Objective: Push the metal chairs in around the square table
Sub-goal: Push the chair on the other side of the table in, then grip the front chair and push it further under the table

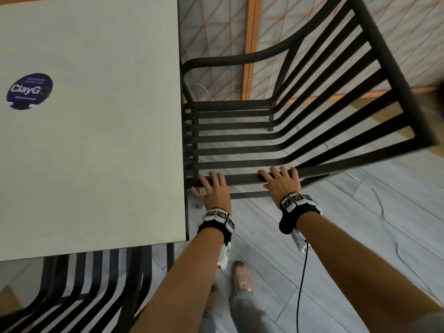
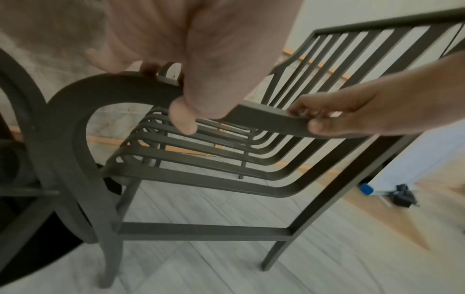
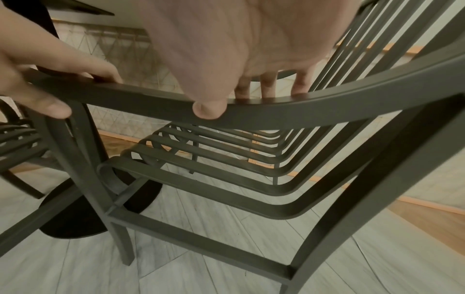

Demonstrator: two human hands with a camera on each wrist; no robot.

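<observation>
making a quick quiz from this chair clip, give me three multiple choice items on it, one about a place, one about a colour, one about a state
1. Where are both hands?
A. On the near armrest of the chair
B. Flat on the table top
C. On the chair's backrest top rail

2. What colour is the round sticker on the table?
A. Red
B. Dark blue
C. Yellow

3. How does the right hand meet the armrest?
A. Hovering clear of it
B. A closed fist beside it
C. Fingers over the top, thumb under

Answers: 1 A, the left hand and the right hand both sit on that bar; 2 B, dark blue with white lettering; 3 C, the right wrist view shows the wrap.
</observation>
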